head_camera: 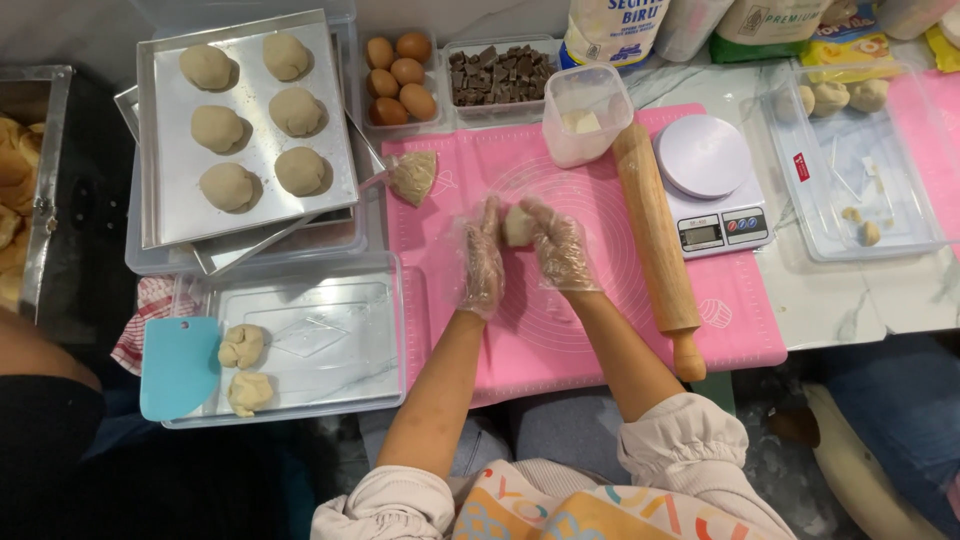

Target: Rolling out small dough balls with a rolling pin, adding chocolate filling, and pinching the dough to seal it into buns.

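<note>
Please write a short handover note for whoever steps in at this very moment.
Left hand and right hand, both in clear plastic gloves, hold one dough piece between them above the pink mat.
Done: six dough balls sit on the metal tray.
Left: two rough dough pieces lie in the clear tray beside the blue scraper.
Nearby: rolling pin and scale at the right, eggs and chocolate chunks behind the mat.
</note>
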